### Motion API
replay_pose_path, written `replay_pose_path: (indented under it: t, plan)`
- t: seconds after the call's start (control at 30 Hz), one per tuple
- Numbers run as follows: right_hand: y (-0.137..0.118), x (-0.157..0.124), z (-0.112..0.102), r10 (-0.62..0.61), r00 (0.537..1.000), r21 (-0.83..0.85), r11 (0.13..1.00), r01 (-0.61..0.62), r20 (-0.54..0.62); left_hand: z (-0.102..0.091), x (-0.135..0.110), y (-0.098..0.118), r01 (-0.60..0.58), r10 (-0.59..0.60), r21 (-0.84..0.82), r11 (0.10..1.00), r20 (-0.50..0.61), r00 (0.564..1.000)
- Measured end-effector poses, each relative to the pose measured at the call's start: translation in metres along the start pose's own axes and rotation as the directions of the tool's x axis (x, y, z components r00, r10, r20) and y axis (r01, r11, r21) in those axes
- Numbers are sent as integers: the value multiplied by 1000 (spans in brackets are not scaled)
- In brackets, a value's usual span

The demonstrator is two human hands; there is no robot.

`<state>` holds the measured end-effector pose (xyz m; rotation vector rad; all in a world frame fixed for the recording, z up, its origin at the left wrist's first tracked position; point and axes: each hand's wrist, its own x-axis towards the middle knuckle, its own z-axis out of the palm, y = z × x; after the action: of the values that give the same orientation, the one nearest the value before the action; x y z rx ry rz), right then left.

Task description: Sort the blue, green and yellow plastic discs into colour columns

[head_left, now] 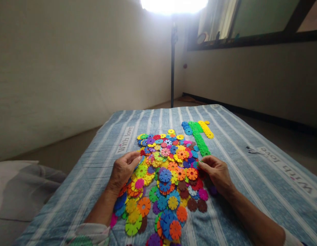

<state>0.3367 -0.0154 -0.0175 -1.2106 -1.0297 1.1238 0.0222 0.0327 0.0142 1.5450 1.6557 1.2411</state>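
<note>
A heap of notched plastic snowflake discs (164,175) in many colours lies in front of me. At the left side of the heap, my left hand (124,169) is closed, thumb and fingertips together at the discs' edge; what they pinch, if anything, is hidden. My right hand (216,171) is at the heap's right side, thumb and forefinger pressed together beside blue and green discs. Whatever lies between those fingertips is too small to make out. Beyond my right hand, rows of overlapping green discs (200,143) lie together, with yellow discs (206,130) and blue discs (187,128) at their far end.
Everything lies on a striped blue cloth (240,205) covering the table or bed. A small dark object (252,150) is at the right. A lamp stand (173,68) with a bright light rises behind the far edge, and pale fabric (17,201) is at lower left.
</note>
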Motion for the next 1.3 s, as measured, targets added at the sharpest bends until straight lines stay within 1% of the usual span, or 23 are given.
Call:
replay_pose_path:
  t: [0.23, 0.47, 0.8, 1.0, 1.3]
  plan:
    - [-4, -1, 3, 4, 1000, -17, 1000, -4, -1, 1, -1, 1, 5, -5, 3, 1000, -2, 1000]
    - [-8, -2, 4, -26, 1000, -78, 997, 27, 3, 1, 0, -2, -3, 3, 8, 1000, 4, 1000]
    - [-8, -2, 4, -2, 1000, -81, 997, 4, 30, 2, 1, -5, -21, 21, 19, 1000, 7, 1000]
    - [-9, -2, 4, -42, 999, -127, 991, 44, 22, 2, 1, -8, -29, 29, 35, 999, 19, 999]
    - [-5, -1, 3, -20, 999, -98, 995, 24, 41, 1, 1, -9, -45, 45, 68, 997, 7, 999]
